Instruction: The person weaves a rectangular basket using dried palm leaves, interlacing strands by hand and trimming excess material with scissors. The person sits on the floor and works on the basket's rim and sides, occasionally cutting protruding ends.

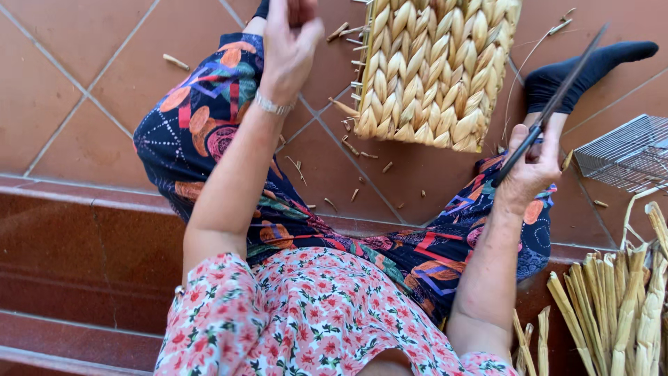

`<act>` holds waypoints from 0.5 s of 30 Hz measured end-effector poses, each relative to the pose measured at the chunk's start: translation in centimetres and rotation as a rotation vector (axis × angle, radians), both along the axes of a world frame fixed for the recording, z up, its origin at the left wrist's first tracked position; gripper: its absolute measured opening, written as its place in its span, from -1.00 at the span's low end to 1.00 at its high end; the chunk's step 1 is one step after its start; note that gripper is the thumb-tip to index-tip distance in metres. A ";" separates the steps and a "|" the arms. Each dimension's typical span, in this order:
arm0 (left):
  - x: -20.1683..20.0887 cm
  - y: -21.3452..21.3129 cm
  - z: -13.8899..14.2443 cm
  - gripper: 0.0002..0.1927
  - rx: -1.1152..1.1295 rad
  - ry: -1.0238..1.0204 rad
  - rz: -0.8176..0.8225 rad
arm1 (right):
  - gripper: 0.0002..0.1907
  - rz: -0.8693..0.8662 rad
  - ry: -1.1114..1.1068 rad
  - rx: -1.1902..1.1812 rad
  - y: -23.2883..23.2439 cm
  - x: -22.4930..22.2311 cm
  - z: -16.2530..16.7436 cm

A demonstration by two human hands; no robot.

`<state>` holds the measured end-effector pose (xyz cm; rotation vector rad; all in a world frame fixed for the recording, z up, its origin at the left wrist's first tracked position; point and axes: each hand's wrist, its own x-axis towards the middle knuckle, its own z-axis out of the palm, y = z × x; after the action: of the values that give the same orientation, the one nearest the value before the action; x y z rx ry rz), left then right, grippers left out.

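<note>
Your right hand [532, 163] has its grip clenched around the handles of dark scissors [553, 104], blades pointing up and away, just right of the basket [435, 69]. Your left hand [289, 45] is raised left of the basket, fingers pinched together; whether they grasp anything cannot be told. The basket is thick plaited straw, pale yellow, and rests on the terracotta tile floor [62, 76]. Short straw offcuts [351, 146] lie scattered below the basket. A bundle of dry reeds [619, 306] stands lower right of the basket, under a wire rack [626, 153].
</note>
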<state>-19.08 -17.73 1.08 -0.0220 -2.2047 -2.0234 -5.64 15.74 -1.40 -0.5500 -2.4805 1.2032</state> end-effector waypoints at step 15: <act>10.6 4.3 -3.7 -0.73 0.221 -0.391 -0.367 | -0.61 0.013 -0.593 -0.047 -5.1 -0.1 -3.7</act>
<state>-8.45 -13.43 -2.63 -0.0063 -2.3125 -2.6634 -5.79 10.61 -5.14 -1.0316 -2.9360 1.2410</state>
